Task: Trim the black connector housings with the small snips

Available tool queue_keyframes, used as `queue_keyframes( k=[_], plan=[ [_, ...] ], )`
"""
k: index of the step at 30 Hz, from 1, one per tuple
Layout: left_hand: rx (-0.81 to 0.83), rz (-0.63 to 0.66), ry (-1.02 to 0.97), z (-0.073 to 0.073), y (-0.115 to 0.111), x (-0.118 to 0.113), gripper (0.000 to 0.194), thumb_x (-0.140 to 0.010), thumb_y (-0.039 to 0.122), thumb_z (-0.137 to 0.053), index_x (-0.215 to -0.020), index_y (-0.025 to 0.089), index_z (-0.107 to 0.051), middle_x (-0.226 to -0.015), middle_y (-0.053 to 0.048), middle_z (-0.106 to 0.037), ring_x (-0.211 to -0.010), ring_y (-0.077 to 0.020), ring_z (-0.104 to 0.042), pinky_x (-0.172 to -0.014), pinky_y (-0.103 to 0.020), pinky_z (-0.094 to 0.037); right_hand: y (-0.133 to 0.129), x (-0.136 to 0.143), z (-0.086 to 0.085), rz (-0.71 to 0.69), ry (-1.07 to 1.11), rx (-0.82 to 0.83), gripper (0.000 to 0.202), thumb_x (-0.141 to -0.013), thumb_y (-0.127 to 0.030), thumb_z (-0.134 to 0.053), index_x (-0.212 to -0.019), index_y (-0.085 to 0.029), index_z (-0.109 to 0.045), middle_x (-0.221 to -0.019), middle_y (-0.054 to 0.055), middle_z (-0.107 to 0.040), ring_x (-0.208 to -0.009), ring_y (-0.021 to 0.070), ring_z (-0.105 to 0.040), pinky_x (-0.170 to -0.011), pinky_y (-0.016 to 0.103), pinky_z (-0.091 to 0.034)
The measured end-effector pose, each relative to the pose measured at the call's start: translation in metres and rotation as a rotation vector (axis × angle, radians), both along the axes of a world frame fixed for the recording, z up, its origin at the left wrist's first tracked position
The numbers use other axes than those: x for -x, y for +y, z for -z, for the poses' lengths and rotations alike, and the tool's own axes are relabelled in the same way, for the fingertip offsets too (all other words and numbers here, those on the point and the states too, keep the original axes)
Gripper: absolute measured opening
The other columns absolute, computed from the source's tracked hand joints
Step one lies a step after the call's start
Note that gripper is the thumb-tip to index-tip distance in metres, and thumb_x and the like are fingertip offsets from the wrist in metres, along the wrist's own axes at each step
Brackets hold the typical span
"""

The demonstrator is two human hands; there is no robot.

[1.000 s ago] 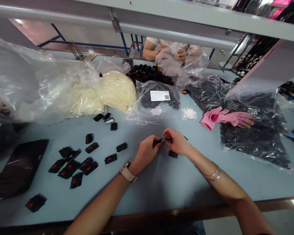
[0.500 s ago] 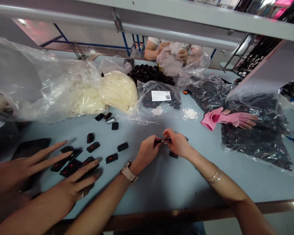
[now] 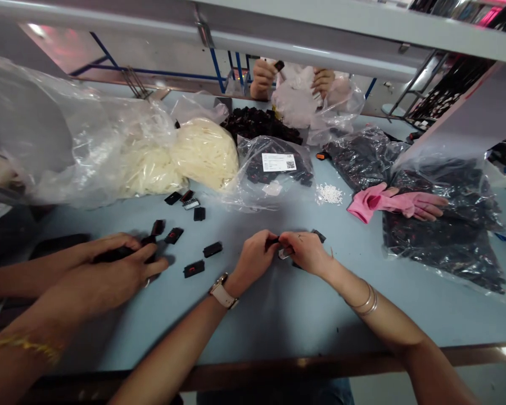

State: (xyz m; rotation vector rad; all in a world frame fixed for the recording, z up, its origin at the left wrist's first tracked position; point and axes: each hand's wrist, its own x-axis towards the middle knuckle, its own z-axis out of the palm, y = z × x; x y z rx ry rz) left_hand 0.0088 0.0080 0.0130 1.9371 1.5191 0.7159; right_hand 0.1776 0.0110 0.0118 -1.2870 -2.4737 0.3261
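Observation:
Over the middle of the table, my left hand pinches a small black plastic part, mostly hidden by the fingers. My right hand meets it from the other side, fingers closed, with a small shiny metal-looking piece showing under them. What that piece is I cannot make out. Beneath and behind the right hand lie flat black pieces, one of them a black part by the knuckles. Left of my hands rest two black rectangular parts, the upper one plain and the lower one with a red mark.
At the left, a co-worker's hands gather black parts. Behind stand bags of cream-coloured pieces and a labelled bag of black parts. White bits and pink gloves lie right. Another person's hand is across the table.
My right hand has turned over, knuckles now upward, still against the left. The co-worker's hands have closed in around the black parts. The person opposite has raised a dark piece.

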Motion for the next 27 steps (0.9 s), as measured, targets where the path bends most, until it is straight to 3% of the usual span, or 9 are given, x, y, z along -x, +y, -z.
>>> queue_keyframes(
  k=[3, 6, 9, 13, 18, 27],
  plan=[
    [-0.015, 0.008, 0.007, 0.001, -0.001, 0.0, 0.005, -0.078, 0.016, -0.056, -0.077, 0.019, -0.059, -0.077, -0.002, -0.068, -0.073, -0.0169, -0.063, -0.067, -0.027, -0.046, 0.001, 0.0, 0.0, 0.058, 0.042, 0.073, 0.017, -0.081, -0.015, -0.055, -0.096, -0.022, -0.058, -0.078, 0.001, -0.071, -0.068, 0.0147, -0.064, -0.06, 0.023, -0.039],
    [-0.019, 0.011, 0.023, 0.001, 0.0, 0.001, 0.005, -0.078, 0.015, -0.056, -0.078, 0.018, -0.06, -0.078, -0.002, -0.068, -0.073, -0.0169, -0.063, -0.067, -0.027, -0.045, 0.004, -0.001, -0.004, 0.076, 0.234, 0.187, 0.018, -0.077, -0.012, -0.055, -0.092, -0.023, -0.06, -0.08, 0.0, -0.071, -0.068, 0.0129, -0.064, -0.061, 0.022, -0.042],
    [-0.023, 0.003, 0.02, 0.001, 0.001, 0.001, 0.001, -0.077, 0.017, -0.06, -0.078, 0.018, -0.059, -0.077, -0.002, -0.068, -0.071, -0.0167, -0.062, -0.066, -0.027, -0.045, 0.006, 0.002, -0.009, 0.161, 0.6, 0.238, 0.01, -0.08, -0.025, -0.056, -0.088, -0.021, -0.061, -0.079, 0.001, -0.07, -0.064, 0.0114, -0.061, -0.061, 0.022, -0.045],
    [-0.019, 0.013, -0.011, 0.002, 0.001, 0.001, 0.002, -0.077, 0.018, -0.06, -0.079, 0.018, -0.059, -0.077, -0.002, -0.068, -0.071, -0.0163, -0.062, -0.064, -0.027, -0.045, 0.002, 0.009, -0.011, 0.333, 1.021, 0.26, 0.04, -0.09, -0.046, -0.035, -0.087, -0.018, -0.063, -0.078, 0.005, -0.066, -0.062, 0.0109, -0.057, -0.057, 0.023, -0.046],
    [-0.015, -0.006, -0.001, 0.002, 0.0, 0.001, 0.001, -0.077, 0.018, -0.06, -0.077, 0.019, -0.059, -0.076, -0.001, -0.067, -0.069, -0.016, -0.061, -0.064, -0.027, -0.045, 0.0, 0.012, -0.004, 0.429, 1.025, 0.316, 0.055, -0.089, -0.056, -0.027, -0.068, -0.017, -0.06, -0.056, 0.0, -0.052, -0.049, 0.0097, -0.05, -0.044, 0.02, -0.039],
    [-0.014, 0.0, -0.009, 0.002, 0.001, 0.001, 0.001, -0.076, 0.018, -0.059, -0.077, 0.019, -0.059, -0.076, -0.002, -0.067, -0.07, -0.0164, -0.061, -0.065, -0.027, -0.045, 0.003, 0.014, -0.001, 0.442, 0.907, 0.266, 0.044, -0.088, -0.049, -0.032, -0.061, -0.019, -0.05, -0.049, -0.004, -0.043, -0.042, 0.0077, -0.039, -0.042, 0.02, -0.031]
  ],
)
